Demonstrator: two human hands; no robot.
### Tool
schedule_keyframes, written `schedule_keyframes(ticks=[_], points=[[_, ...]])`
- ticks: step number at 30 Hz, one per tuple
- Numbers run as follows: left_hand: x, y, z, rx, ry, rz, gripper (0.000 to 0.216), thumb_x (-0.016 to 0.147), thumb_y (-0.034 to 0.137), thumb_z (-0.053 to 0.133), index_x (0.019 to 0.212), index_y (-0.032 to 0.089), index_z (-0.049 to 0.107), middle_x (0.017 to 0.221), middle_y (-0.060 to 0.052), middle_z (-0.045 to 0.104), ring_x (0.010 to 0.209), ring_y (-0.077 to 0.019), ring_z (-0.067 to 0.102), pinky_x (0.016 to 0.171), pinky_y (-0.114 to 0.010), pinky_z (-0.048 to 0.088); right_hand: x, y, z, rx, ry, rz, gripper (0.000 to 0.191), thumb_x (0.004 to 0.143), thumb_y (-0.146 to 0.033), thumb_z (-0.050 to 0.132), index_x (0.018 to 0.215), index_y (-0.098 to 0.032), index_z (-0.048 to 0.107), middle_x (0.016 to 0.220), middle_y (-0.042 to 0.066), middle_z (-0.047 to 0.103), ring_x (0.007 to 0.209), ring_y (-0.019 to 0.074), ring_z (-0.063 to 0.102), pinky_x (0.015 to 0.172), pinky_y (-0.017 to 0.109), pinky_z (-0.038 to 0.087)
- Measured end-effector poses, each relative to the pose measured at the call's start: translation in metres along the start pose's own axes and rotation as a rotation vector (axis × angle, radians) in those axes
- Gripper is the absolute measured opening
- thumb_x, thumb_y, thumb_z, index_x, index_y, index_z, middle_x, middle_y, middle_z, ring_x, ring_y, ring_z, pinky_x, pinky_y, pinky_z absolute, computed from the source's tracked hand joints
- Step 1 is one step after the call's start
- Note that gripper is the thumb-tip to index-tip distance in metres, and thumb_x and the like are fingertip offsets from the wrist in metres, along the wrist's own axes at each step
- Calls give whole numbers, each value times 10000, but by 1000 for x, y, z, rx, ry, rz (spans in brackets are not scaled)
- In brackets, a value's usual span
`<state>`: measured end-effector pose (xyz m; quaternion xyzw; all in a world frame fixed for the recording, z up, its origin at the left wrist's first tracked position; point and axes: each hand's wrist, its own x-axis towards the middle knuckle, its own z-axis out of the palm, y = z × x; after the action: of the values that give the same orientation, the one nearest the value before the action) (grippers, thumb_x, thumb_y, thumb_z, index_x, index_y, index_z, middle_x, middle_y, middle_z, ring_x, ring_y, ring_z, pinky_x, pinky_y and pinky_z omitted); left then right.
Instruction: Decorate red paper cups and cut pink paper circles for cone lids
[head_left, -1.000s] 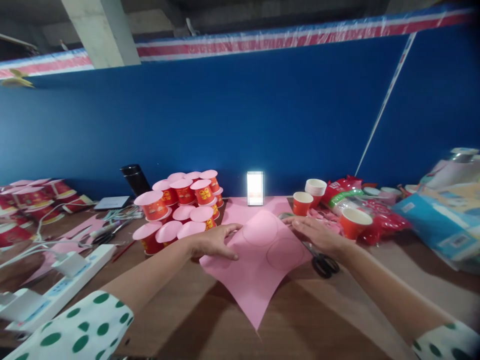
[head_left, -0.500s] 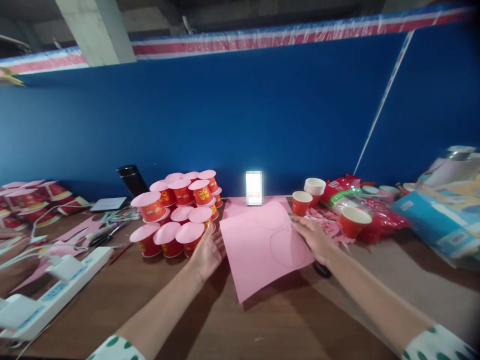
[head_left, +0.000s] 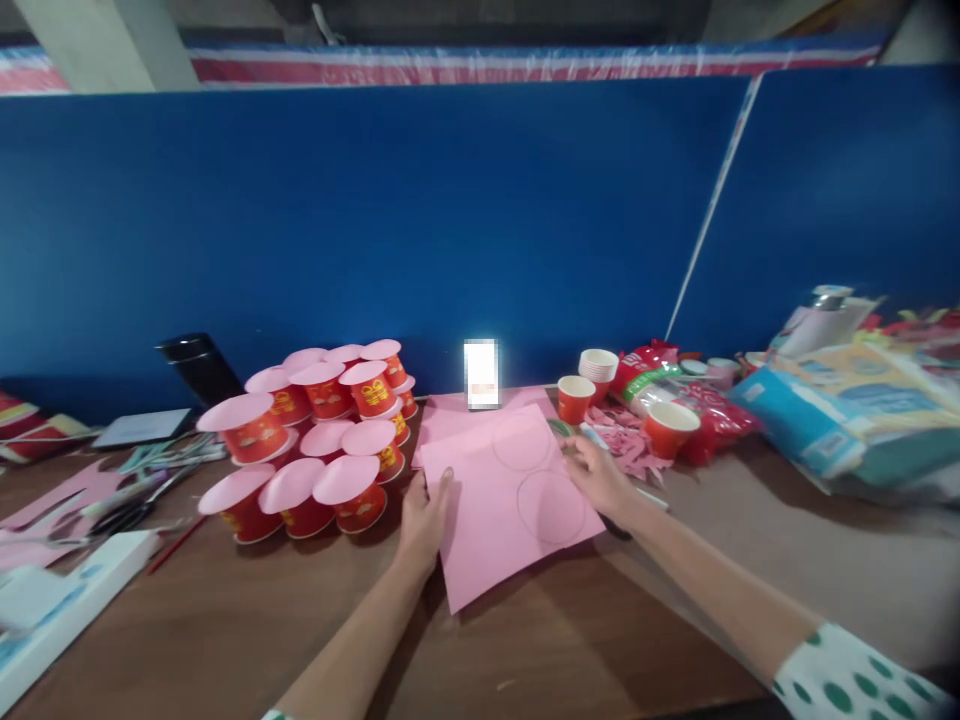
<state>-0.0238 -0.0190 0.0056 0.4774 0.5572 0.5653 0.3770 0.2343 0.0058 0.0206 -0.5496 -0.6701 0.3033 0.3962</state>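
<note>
A pink sheet of paper (head_left: 480, 545) with pencilled circles drawn on its right half is tilted above the table, over another pink sheet (head_left: 450, 412). My left hand (head_left: 424, 520) has the sheet's left edge, thumb on top and the other fingers partly behind it. At the right edge, my right hand (head_left: 600, 478) pinches the same sheet. Something dark lies partly hidden beneath my right hand. Left of my hands stand stacked red paper cups (head_left: 361, 508) topped with pink paper discs.
A lit phone (head_left: 481, 375) stands against the blue partition (head_left: 450, 220). To the right are loose paper cups (head_left: 576, 400), pink scraps (head_left: 626, 445), a red plastic bag (head_left: 716, 420) and a blue package (head_left: 795, 420). A power strip (head_left: 97, 590) and scissors (head_left: 127, 512) lie left.
My left thumb has come onto the sheet's left edge, and the sheet has lowered slightly. My right hand keeps its hold. The camera view has turned to the right.
</note>
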Motion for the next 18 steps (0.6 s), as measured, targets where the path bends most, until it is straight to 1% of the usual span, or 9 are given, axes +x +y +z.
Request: schedule_keyframes(ticks=[2,3,6,7,8,11,13,14,18], points=[[-1,-5,-1,-79,-87,-84,464,749,516,603,979,113,602,869,-89,677,783,-207,624,674,-287,481,1,-2,-5,7,11,-19,232,821,-276,447,1003,-164,539,623,-14,584,494,122,513,485,244,406],[-1,-7,-3,-81,-104,-100,464,736,522,614,960,116,604,817,-69,673,738,-196,615,638,-275,472,1,-4,-10,10,6,-29,243,826,-283,452,1020,-166,539,665,-1,608,528,128,543,505,245,427],[4,-11,-11,79,-30,-51,397,732,507,615,861,131,608,698,-14,632,639,-155,558,561,-233,425,0,-10,-39,-8,-11,13,295,858,-333,448,1103,-187,522,840,41,673,668,155,632,561,253,481],[7,-11,-14,160,-5,-23,358,740,494,605,799,141,598,653,4,603,604,-139,528,537,-221,402,-3,-12,-51,-70,-3,38,283,864,-334,444,1088,-189,538,872,51,682,713,166,647,592,262,490],[9,-11,-16,238,23,10,335,745,484,596,722,151,572,597,19,560,566,-125,492,511,-213,375,-8,-13,-62,-192,27,35,251,860,-326,450,1028,-189,575,848,52,686,725,174,648,628,274,488],[13,-8,-20,397,48,71,345,750,468,579,590,176,489,507,36,469,507,-110,425,477,-211,328,-28,-13,-81,-580,-89,-5,197,847,-308,473,863,-204,640,810,52,687,748,211,640,680,305,460],[13,-6,-20,429,40,85,337,749,463,577,586,180,492,509,30,490,513,-119,445,488,-215,340,-43,-10,-79,-765,-178,18,153,821,-268,508,769,-203,636,779,63,679,747,223,630,679,306,442],[12,-6,-20,431,37,87,328,749,461,577,596,180,504,520,25,513,523,-126,465,498,-216,351,-49,-8,-75,-810,-202,13,127,815,-254,521,782,-202,632,810,70,679,776,227,625,692,306,437],[11,-4,-20,366,14,59,294,733,459,603,698,168,588,615,-6,629,600,-166,566,539,-228,404,-61,1,-58,-826,-186,23,115,798,-209,540,893,-188,601,931,90,667,887,228,609,746,297,429]])
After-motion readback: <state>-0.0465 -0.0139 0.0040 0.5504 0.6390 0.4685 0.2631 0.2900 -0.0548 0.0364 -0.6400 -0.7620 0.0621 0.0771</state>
